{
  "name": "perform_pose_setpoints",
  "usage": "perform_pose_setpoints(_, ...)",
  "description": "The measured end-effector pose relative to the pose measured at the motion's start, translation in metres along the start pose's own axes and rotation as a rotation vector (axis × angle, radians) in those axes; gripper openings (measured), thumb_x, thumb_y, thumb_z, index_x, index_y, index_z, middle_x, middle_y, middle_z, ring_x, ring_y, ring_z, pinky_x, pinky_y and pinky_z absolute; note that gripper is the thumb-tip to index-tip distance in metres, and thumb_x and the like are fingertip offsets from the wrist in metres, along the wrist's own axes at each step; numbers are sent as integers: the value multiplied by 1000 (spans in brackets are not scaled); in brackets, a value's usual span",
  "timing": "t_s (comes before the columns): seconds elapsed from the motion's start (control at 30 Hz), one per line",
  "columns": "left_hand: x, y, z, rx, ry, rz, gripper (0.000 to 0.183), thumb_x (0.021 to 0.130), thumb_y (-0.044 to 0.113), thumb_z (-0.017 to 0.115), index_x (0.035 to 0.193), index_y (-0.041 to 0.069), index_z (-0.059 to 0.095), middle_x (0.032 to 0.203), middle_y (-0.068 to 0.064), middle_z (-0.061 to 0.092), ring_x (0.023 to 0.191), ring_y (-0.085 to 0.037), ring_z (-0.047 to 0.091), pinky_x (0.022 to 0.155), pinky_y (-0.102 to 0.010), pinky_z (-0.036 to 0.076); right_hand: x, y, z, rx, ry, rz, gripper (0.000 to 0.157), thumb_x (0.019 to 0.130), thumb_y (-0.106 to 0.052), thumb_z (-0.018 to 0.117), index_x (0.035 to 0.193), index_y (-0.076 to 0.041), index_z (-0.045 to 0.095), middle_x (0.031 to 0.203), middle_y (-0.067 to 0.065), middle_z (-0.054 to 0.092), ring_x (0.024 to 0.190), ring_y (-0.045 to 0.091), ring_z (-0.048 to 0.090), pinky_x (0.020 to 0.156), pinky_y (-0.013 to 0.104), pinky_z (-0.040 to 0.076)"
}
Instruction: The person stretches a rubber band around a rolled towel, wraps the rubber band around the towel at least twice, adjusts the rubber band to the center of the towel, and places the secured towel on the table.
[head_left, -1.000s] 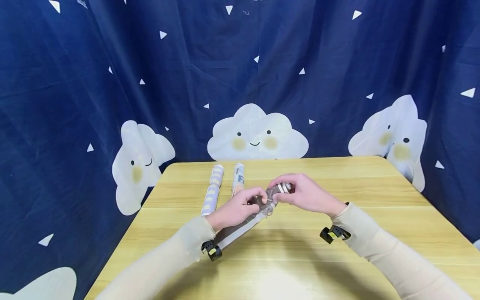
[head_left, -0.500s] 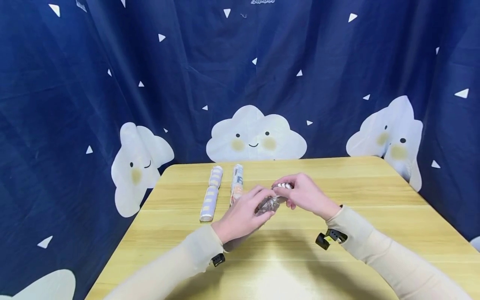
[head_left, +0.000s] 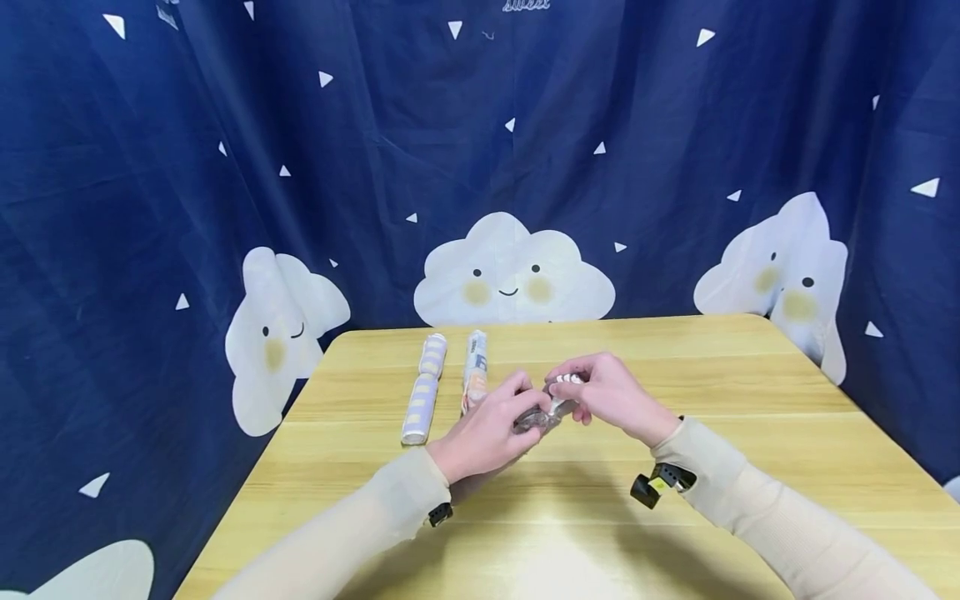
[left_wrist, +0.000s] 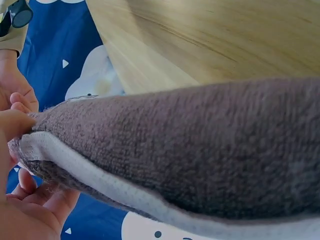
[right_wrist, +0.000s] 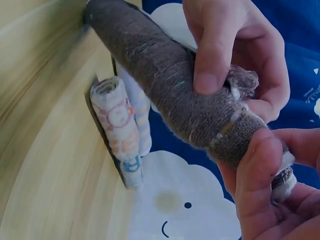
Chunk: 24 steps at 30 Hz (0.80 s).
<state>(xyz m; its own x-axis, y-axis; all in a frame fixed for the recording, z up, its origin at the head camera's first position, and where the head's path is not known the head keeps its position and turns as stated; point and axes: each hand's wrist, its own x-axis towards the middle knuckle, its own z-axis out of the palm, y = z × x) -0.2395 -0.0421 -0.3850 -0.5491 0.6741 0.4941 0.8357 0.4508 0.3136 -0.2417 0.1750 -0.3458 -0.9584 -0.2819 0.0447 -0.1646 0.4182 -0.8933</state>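
A brown rolled towel [head_left: 538, 419] with a white edge is held up over the table between both hands. In the left wrist view the towel [left_wrist: 175, 145] stretches across, its white border running along the lower side. My left hand [head_left: 487, 429] grips the roll near its middle; in the right wrist view the left thumb lies along the towel [right_wrist: 155, 65], beside a crumpled bunch of cloth. My right hand [head_left: 609, 396] pinches the narrower far end, where white stripes show. Its fingers and thumb [right_wrist: 260, 155] curl round that end.
Left of the hands, a purple-and-yellow striped rolled towel [head_left: 422, 402] lies on the wooden table [head_left: 712, 392]. Beside it lies a white printed rolled towel [head_left: 476, 367], partly behind the left hand. A dark blue curtain [head_left: 360, 167] with clouds hangs behind.
My left hand has turned over the roll, so the white border is no longer seen from the head. The left hand shifted slightly right, uncovering the striped roll's near end.
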Motion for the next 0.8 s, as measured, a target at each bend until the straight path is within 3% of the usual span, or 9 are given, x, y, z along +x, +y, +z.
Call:
perform_pose_setpoints(0.13,0,-4,4,13,-1,41,16,88,10,68,100,18,64,100,3,42,82,-5,52,67,-12,46,1,0,-1,29,3,9,17,91,-12,67,105,-5,75,78,7,70,55,17,58,50,30,52)
perform_pose_setpoints(0.33,-4,-10,9,84,32,158,10,83,13,68,91,17,63,96,3,42,75,-3,48,61,-8,39,3,1,-6,68,-16,5,23,89,-8,65,108,1,73,80,9,71,52,15,56,49,28,50)
perform_pose_setpoints(0.47,-7,-12,8,84,41,192,7,87,16,68,91,17,61,99,2,44,76,-2,49,61,-6,38,7,3,-10,117,-23,21,26,86,-6,64,109,5,71,80,9,71,50,13,53,47,27,48)
perform_pose_setpoints(0.7,-17,-20,2,-29,36,92,10,89,11,65,89,19,59,105,4,47,87,-5,52,73,-14,47,13,8,-10,194,-61,57,25,91,-8,64,110,6,70,84,10,70,51,13,53,48,25,47)
perform_pose_setpoints(0.8,-15,-19,2,-64,32,36,11,90,16,68,93,19,58,108,5,46,90,-6,51,73,-17,49,14,8,-8,195,-76,53,25,93,-13,65,110,4,70,81,7,69,51,13,52,48,25,47)
